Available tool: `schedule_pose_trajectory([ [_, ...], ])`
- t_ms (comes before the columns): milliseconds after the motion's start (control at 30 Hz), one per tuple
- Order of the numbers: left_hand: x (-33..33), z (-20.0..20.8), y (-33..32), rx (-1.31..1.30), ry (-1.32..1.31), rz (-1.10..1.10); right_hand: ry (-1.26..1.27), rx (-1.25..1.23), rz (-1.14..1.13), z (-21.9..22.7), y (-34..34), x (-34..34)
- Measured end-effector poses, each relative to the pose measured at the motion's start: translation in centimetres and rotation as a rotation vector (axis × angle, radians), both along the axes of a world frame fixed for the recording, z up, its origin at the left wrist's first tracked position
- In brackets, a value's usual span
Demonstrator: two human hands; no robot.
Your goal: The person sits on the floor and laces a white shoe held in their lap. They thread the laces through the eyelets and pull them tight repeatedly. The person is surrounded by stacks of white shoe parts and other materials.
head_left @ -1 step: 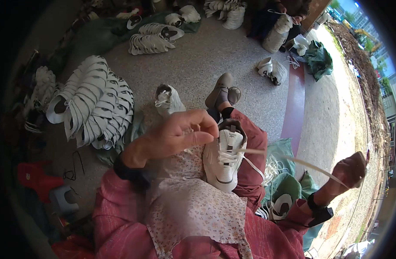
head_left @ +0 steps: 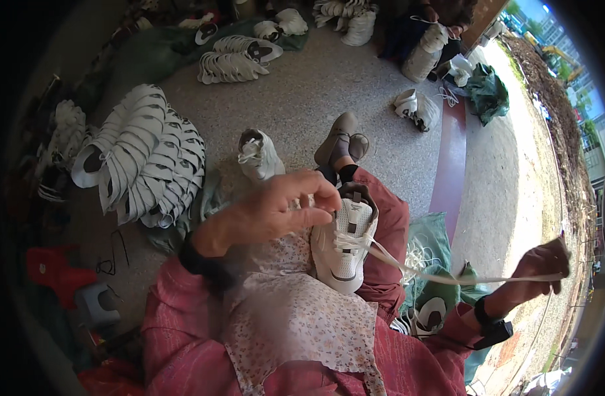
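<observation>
Shoe: a white sneaker [head_left: 345,241] is propped on the lap, unmoved since the earlier frame.
Left hand [head_left: 276,211]: fingers remain pinched closed at the sneaker's tongue.
Right hand [head_left: 540,264]: fingers are closed on the white lace [head_left: 447,277], drawn taut, as before.
Change: none is seen.

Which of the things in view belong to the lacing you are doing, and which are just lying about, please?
In use:
white sneaker on the lap
white lace, pulled taut
left hand on the sneaker
right hand gripping the lace

Lying about:
stacked white shoes
single white shoe
green bags
red stool
</observation>
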State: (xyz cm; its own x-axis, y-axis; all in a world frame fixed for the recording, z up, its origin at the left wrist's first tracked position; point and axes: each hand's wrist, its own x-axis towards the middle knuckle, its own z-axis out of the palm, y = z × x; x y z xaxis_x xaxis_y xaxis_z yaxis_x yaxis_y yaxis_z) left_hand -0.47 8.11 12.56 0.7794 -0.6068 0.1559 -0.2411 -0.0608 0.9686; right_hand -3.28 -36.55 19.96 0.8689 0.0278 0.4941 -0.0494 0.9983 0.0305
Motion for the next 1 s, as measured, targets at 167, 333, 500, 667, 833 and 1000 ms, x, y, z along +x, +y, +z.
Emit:
schedule_pose_trajectory([
  [167,0.3,-5.1,-3.6,0.207,-0.444,0.009,-0.173,-0.010,-0.112,7.6,0.7,-2.8],
  [333,-1.5,-5.2,-8.3,-0.008,-0.287,-0.346,-0.183,-0.155,-0.087,7.5,1.7,-2.0],
  [500,-2.1,0.4,-2.9,-0.362,0.182,-0.329,0.147,-0.898,-0.352,-2.1,0.3,3.2],
  [667,-3.2,1.4,6.1,-0.772,0.163,0.332,0.071,-1.820,-0.442,-15.5,7.3,1.9],
  [833,-5.5,-0.9,15.4,-1.113,0.162,0.614,-0.766,-2.430,-0.201,-17.3,10.8,0.7],
  [1000,-6.6,-4.6,21.3,-1.208,0.183,0.613,0.312,-1.858,-0.109,-15.3,6.8,-1.1],
])
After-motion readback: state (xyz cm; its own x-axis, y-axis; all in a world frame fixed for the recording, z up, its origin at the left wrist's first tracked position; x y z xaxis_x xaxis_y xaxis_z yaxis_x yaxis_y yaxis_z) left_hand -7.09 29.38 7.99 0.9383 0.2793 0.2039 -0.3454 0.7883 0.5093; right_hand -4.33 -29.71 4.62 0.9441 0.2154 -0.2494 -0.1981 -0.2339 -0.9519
